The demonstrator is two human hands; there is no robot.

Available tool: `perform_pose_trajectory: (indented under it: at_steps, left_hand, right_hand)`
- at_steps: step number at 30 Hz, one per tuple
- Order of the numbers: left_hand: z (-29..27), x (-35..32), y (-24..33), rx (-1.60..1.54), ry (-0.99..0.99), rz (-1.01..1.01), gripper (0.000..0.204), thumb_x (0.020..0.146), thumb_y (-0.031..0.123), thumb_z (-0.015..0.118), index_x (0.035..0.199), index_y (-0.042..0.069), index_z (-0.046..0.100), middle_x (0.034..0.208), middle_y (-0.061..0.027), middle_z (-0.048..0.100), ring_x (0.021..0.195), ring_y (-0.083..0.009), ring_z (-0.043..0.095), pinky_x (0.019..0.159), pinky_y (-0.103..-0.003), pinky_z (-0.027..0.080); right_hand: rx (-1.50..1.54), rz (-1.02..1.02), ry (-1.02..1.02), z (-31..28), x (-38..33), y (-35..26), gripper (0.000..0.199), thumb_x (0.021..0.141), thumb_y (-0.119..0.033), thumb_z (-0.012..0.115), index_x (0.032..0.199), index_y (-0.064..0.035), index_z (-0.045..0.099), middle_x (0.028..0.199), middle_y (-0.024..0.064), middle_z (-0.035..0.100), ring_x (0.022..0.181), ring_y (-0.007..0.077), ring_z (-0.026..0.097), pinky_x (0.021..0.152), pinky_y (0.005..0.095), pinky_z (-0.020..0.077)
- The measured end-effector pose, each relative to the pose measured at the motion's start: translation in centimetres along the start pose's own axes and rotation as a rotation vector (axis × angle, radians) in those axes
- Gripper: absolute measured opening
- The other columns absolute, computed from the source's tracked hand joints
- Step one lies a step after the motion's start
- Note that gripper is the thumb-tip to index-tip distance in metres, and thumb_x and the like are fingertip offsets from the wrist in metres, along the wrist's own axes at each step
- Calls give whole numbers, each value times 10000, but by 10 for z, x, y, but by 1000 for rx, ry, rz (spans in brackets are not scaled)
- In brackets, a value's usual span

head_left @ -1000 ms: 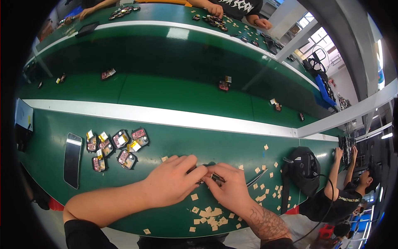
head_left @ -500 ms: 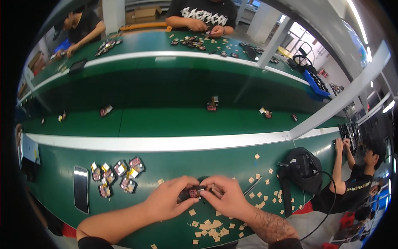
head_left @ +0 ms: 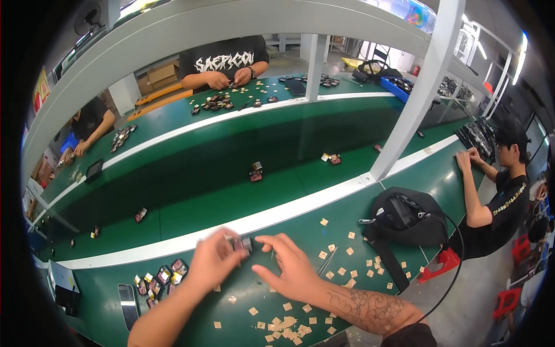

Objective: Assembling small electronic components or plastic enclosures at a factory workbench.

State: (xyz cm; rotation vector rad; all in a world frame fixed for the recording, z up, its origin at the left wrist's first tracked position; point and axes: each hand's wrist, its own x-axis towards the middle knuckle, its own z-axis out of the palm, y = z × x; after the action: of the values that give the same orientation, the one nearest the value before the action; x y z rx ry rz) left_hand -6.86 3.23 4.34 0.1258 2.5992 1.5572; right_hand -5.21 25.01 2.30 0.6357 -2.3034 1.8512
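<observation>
1. Several small modules (head_left: 163, 274) lie bunched to the left of the left-hand fingers, with a dark phone-like slab (head_left: 128, 306) farther left.
2. Left hand (head_left: 211, 257): I see its thumb and fingers closed in a pinch, the gap filled by one of these units.
3. That held module (head_left: 245, 243) juts out at the right of those fingertips, raised over the bench. From my end I judge it light and stiff, with a rather smooth casing and a fragile exposed board; I would grip it by the dark rim and keep pressure off the pinkish, grey-patched face.
4. Right hand (head_left: 292, 266): thumb and forefinger stand well apart, just beside the module. I see no grip on it, though I cannot tell whether something tiny sits against a fingertip.
5. Tan squares (head_left: 303, 331) lie scattered below and right of these fingers; slim tweezers (head_left: 326, 263) rest just right of them, and a black bag (head_left: 404, 217) farther right.
6. Writing: I can read none on the module. Beyond the fingers, a co-worker's black shirt (head_left: 225, 61) carries bold white lettering; far right, another's sleeve (head_left: 510, 199) has a pale printed strip, too small to read.
</observation>
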Motion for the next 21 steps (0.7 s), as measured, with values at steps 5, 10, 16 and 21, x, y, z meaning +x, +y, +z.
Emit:
perform_pose_trajectory:
  at_steps: [5, 10, 16, 21]
  left_hand:
    - [-12, 105, -24, 376, 165, 91, 285, 888, 74, 815, 1123, 8, 666, 705, -99, 727, 660, -193, 745, 631, -329, 552]
    - [1, 139, -21, 1058, 313, 50, 363, 913, 256, 784, 1192, 47, 680, 1060, -172, 741, 997, -375, 737, 828, -506, 604]
    - [88, 186, 39, 943, 232, 425, 561, 883, 245, 825, 1377, 95, 607, 1308, -199, 616, 1278, -423, 589, 1037, -519, 523]
    - [141, 260, 63, 703, -79, 534, 758, 908, 269, 825, 1552, 102, 462, 1437, -232, 556, 1375, -440, 538, 1147, -512, 480]
  right_hand:
    - [-100, 24, -87, -12, -1, 14, 259, 1051, -163, 664, 1275, -40, 621, 1044, 121, 627, 785, 246, 616, 719, 364, 521]
    - [-47, 88, -131, -7, 2, 11, 150, 1104, -145, 541, 1158, -12, 585, 1018, 194, 631, 859, 398, 655, 794, 454, 534]
    - [-149, -25, -149, -10, 0, 22, 148, 1098, -205, 560, 1089, -62, 595, 962, 180, 683, 823, 442, 683, 716, 525, 550]
    - [-329, -16, -558, -12, 4, 13, 226, 1065, -281, 610, 1145, -70, 627, 951, 190, 726, 831, 464, 724, 723, 561, 602]
